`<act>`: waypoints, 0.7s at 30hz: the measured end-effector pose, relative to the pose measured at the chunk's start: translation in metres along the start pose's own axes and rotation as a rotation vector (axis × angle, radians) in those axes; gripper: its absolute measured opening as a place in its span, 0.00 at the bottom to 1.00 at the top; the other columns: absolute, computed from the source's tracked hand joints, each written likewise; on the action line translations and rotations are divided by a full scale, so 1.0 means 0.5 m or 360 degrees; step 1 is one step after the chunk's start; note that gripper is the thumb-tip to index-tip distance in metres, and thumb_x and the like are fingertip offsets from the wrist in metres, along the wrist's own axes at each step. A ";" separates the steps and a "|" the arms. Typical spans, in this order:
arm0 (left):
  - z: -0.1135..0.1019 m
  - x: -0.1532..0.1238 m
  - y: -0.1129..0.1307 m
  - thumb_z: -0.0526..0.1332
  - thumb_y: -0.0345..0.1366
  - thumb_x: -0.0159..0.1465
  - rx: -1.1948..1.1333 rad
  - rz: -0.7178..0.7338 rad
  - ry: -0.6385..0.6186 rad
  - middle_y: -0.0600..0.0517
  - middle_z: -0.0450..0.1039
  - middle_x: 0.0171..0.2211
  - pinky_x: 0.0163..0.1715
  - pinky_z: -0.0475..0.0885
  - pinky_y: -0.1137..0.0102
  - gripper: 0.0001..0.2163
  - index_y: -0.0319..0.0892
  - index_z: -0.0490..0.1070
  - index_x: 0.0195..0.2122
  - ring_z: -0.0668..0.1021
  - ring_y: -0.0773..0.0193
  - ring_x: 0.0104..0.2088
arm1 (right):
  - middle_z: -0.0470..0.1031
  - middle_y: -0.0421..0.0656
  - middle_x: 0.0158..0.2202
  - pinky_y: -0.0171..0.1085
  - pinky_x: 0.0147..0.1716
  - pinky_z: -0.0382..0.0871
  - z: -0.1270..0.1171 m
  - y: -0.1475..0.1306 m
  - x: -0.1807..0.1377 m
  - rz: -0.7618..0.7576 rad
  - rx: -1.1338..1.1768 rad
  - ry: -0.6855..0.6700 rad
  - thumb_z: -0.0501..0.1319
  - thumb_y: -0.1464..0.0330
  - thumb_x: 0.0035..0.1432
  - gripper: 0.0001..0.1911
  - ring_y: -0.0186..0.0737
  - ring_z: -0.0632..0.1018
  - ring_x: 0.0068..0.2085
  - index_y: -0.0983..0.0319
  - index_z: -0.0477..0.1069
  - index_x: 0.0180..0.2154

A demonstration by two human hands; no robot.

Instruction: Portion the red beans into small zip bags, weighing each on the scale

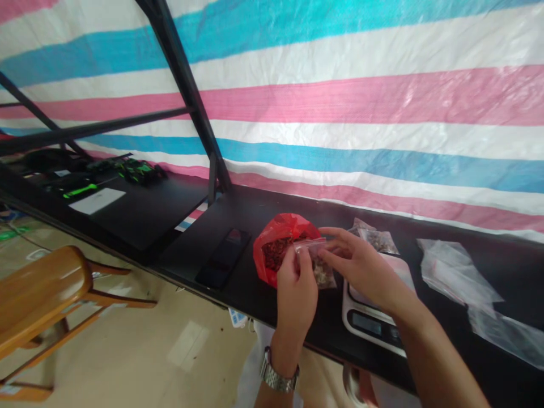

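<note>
A small clear zip bag (323, 276) with brownish dried bits in its bottom is held upright over the black table. My left hand (298, 292) pinches its top edge at the left, thumb and fingers closed. At the right end of the seal, the bent fingers of my right hand (361, 262) grip the same bag. Just behind and left of it, a red plastic bag (264, 233) stands open, showing dark red dried pieces (275, 253). Beneath my right forearm lies a white kitchen scale (352, 324), partly hidden. Filled zip bags (381, 241) rest behind the scale.
Clear flat plastic bags (454, 266) are spread at the right. A black phone (224, 258) lies left of the red bag. Black frame posts (187, 85) rise behind, before a striped sheet (340, 96). A wooden stool (46, 289) stands at the lower left.
</note>
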State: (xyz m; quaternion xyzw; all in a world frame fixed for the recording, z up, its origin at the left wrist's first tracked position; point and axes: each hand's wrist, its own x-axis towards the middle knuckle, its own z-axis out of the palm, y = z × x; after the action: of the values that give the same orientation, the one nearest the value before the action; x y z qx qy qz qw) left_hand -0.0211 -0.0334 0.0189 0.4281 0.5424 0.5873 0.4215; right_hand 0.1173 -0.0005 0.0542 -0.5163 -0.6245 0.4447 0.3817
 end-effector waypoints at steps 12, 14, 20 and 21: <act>0.047 -0.021 0.003 0.55 0.39 0.76 0.0279 0.0452 0.0016 0.52 0.78 0.30 0.36 0.71 0.72 0.13 0.45 0.77 0.38 0.80 0.62 0.32 | 0.88 0.47 0.39 0.44 0.38 0.77 -0.243 0.089 -0.072 0.0195 -0.0488 0.0333 0.71 0.55 0.53 0.17 0.47 0.84 0.36 0.59 0.83 0.42; 0.050 -0.024 0.006 0.56 0.39 0.75 0.0294 0.0508 -0.0038 0.53 0.76 0.27 0.33 0.69 0.72 0.13 0.45 0.78 0.37 0.77 0.63 0.29 | 0.88 0.48 0.41 0.44 0.38 0.77 -0.261 0.096 -0.076 0.0163 -0.0642 0.0530 0.69 0.56 0.55 0.16 0.47 0.83 0.36 0.58 0.84 0.41; 0.062 -0.056 0.012 0.60 0.36 0.72 0.0368 0.0665 -0.0230 0.55 0.71 0.22 0.26 0.62 0.71 0.11 0.44 0.81 0.35 0.70 0.67 0.21 | 0.87 0.51 0.41 0.44 0.37 0.77 -0.312 0.106 -0.096 0.0302 -0.0539 0.0967 0.66 0.55 0.56 0.21 0.49 0.83 0.37 0.60 0.84 0.46; 0.064 -0.062 0.012 0.60 0.35 0.71 0.0390 0.0691 -0.0276 0.55 0.72 0.23 0.26 0.62 0.71 0.10 0.44 0.81 0.35 0.69 0.67 0.21 | 0.87 0.52 0.41 0.45 0.38 0.76 -0.316 0.108 -0.099 0.0350 -0.0501 0.0996 0.66 0.55 0.55 0.22 0.50 0.83 0.38 0.61 0.84 0.46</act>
State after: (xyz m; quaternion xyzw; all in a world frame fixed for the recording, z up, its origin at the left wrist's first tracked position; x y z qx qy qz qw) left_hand 0.0181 -0.0544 0.0251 0.6311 0.4667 0.5550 0.2755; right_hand 0.2905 -0.0200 0.0516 -0.7436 -0.4792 0.2021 0.4202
